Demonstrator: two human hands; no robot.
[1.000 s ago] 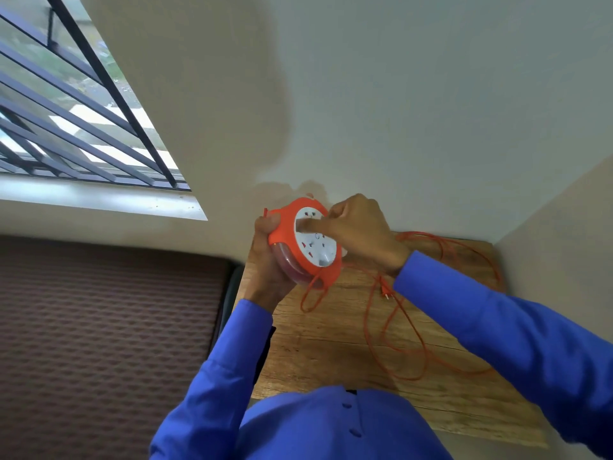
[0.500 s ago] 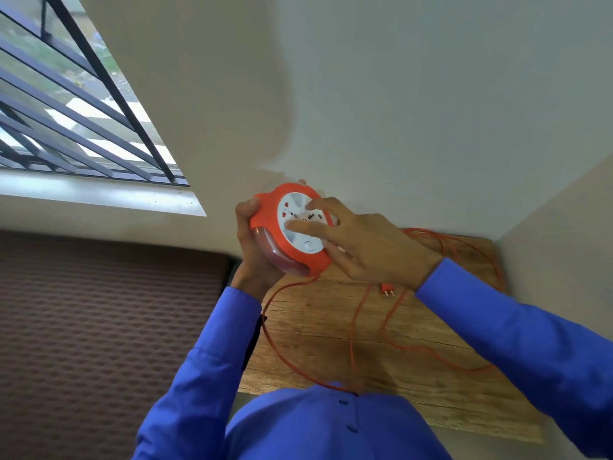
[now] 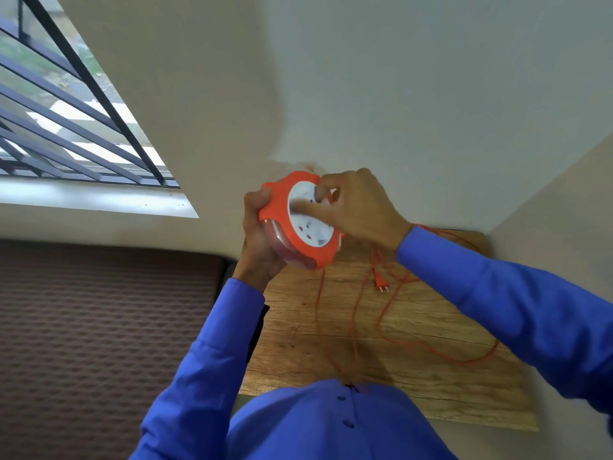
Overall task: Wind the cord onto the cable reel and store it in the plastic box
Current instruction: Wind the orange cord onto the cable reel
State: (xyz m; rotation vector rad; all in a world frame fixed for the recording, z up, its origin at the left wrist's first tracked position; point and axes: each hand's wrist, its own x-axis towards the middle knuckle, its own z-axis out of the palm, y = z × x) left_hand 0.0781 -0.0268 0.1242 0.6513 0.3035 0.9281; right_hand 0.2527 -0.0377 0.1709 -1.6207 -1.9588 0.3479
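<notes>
While the left hand (image 3: pixel 262 240) grips the reel (image 3: pixel 298 224), the right hand (image 3: pixel 355 204) pinches its white hub above the desk (image 3: pixel 298 343), cord (image 3: pixel 381 313) trailing.

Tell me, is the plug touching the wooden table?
Touching. The head view shows the plug lying flat on the wooden table, no gap visible.

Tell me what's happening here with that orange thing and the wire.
A person in blue sleeves is winding a cord onto an orange cable reel. The left hand holds the reel up above a wooden table, and the right hand has its fingers on the reel's white face. Much of the orange cord lies in loose loops on the table, with its plug resting there too. No plastic box is in view.
</notes>
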